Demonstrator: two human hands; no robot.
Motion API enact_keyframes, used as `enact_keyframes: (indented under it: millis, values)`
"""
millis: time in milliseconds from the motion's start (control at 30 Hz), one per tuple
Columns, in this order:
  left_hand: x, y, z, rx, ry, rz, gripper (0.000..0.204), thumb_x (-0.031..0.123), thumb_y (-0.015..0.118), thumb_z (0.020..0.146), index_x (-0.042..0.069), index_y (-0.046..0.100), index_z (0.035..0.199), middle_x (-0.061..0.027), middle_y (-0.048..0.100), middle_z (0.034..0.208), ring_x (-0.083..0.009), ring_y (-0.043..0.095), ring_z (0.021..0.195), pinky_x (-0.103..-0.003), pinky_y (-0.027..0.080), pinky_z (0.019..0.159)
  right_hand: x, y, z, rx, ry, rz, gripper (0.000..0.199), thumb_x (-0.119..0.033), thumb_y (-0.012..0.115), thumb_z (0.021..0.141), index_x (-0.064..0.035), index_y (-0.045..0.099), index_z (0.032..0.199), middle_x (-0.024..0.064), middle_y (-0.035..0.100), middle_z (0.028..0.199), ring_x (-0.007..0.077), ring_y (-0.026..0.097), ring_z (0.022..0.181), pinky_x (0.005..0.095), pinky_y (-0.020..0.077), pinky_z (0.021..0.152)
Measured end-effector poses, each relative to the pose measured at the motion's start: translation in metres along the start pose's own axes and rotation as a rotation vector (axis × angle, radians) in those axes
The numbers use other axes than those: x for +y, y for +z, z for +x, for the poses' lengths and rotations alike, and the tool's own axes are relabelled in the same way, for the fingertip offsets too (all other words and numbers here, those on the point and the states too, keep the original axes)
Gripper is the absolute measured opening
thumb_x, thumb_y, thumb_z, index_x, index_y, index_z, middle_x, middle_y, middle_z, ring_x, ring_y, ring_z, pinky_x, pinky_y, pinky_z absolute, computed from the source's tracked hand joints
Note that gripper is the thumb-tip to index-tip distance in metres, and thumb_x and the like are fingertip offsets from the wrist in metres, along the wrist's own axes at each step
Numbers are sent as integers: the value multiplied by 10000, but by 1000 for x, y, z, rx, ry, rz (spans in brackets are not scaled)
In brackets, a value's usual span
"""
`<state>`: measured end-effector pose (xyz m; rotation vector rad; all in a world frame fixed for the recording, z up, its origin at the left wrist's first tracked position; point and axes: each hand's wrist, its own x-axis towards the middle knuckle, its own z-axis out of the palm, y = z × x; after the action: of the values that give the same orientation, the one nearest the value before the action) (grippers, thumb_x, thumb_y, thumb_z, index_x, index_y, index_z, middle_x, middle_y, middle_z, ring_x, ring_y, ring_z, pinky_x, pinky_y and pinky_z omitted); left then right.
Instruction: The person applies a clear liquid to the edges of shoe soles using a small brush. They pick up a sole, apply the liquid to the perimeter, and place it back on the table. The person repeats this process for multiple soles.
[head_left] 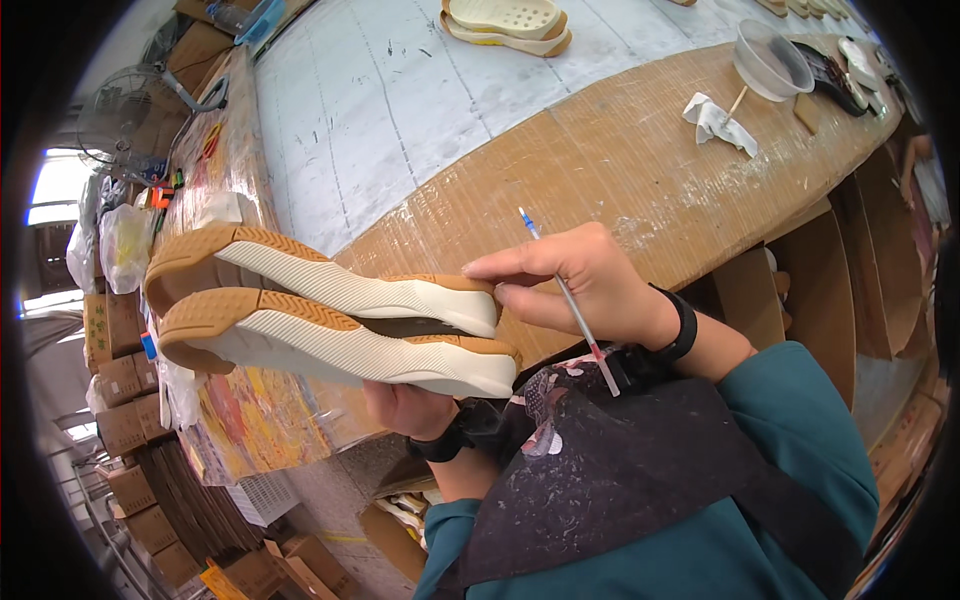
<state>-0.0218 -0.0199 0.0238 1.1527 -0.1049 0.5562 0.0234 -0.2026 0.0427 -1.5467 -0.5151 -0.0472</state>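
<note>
A pair of shoe soles, white ribbed sidewalls with tan tread, is held up on edge side by side in front of me. My left hand (pixel 410 408) is closed under the near sole (pixel 340 345); most of its fingers are hidden behind the pair. At the right end of the far sole (pixel 400 297), the thumb and forefinger of my right hand (pixel 580 275) touch or nearly touch its edge. A slim clear pen refill (pixel 572 298) with a blue tip and some red inside is tucked between the fingers of that same hand.
Beyond my hands, a table covered in brown cardboard (pixel 590 130) and white sheeting (pixel 350 90) bears another pair of soles (pixel 505 25). A clear plastic tub (pixel 772 60) stands at right by a crumpled tissue (pixel 718 123). Cardboard boxes (pixel 130 400) and a fan (pixel 125 115) are at left.
</note>
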Motion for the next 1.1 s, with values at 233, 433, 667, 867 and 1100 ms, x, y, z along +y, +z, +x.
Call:
enact_keyframes:
  millis: [233,433,667,867,1100]
  values:
    - [0,-3,1,9,-63,126,400,238,293,943,-66,369,1192,-172,494,1101,-204,534,946,-319,456,792,2,5,0,35,-22,-42,240,-25,613,729,-16,617,969,115,643,867,163,636,762,235,499,679]
    - [4,-5,0,-32,-63,191,432,281,273,944,-61,360,1193,-167,484,1112,-207,516,969,-325,438,824,6,8,0,152,-88,-185,171,-24,635,717,-8,608,885,91,639,795,139,625,690,227,494,617]
    - [-5,-10,-11,20,44,283,440,285,298,938,-64,350,1200,-170,472,1126,-215,510,971,-329,430,848,8,12,-1,153,-26,-234,153,-26,633,718,-17,609,869,84,639,779,143,627,680,230,494,601]
    - [-11,-18,-27,64,12,412,463,301,360,918,-26,315,1243,-160,436,1180,-221,486,1021,-369,420,864,8,12,2,105,19,-301,149,-51,633,718,-17,596,859,78,633,734,135,621,659,225,487,585]
    - [-3,-2,-11,42,190,612,457,221,508,852,-73,377,1176,-173,469,1167,-233,540,961,-358,469,772,13,-1,4,-9,357,683,141,-10,561,712,-4,548,852,44,560,708,95,533,609,206,452,554]
